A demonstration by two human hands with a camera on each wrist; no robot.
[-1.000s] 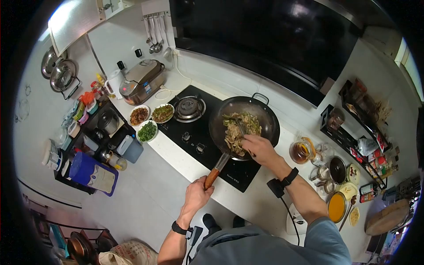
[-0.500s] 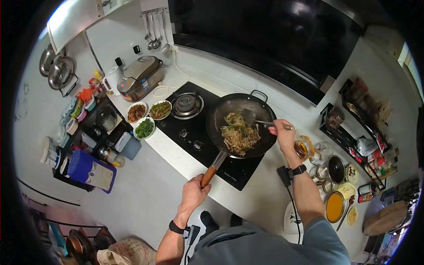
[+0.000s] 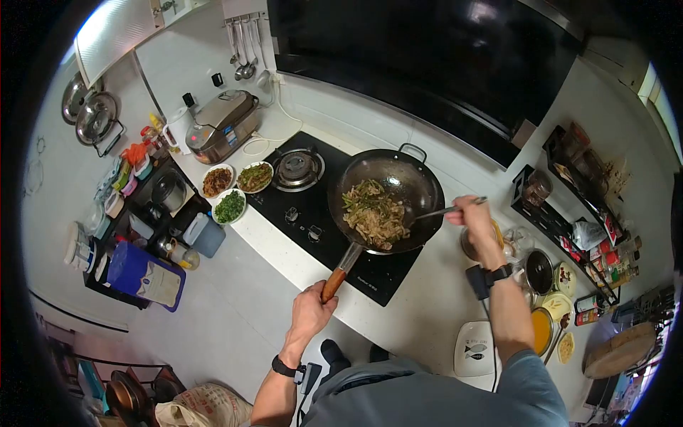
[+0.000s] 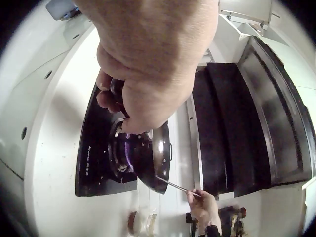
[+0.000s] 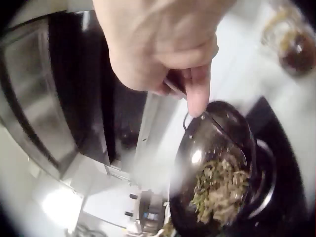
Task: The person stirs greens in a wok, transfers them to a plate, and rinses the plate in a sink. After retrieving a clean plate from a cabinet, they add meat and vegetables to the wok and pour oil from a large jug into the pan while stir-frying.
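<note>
A dark wok (image 3: 420, 178) sits over the right side of the black gas hob (image 3: 274, 206). My left hand (image 3: 311, 317) grips its wooden handle (image 3: 332, 285) near the end. Sliced meat and green peppers (image 3: 373, 217) lie heaped in the middle of the wok. Above the wok's right rim, my right hand (image 3: 473, 219) holds a metal spatula (image 3: 435, 213) by its handle, with the head down at the right side of the food. Under the wok, a violet flame (image 4: 129, 153) shows in the left wrist view.
Left of the hob stand plates of chopped greens (image 3: 229, 206), cooked peppers (image 3: 255, 177) and browned bits (image 3: 218, 181), with a rice cooker (image 3: 224, 124) behind. On the right counter are a fish-patterned plate (image 3: 473, 349), a bowl of orange liquid (image 3: 542, 331) and a dark bowl (image 3: 538, 271).
My right hand has moved from over the food out to the right, past the rim, with the spatula. The food has been turned and gathered. My left hand stays on the handle.
</note>
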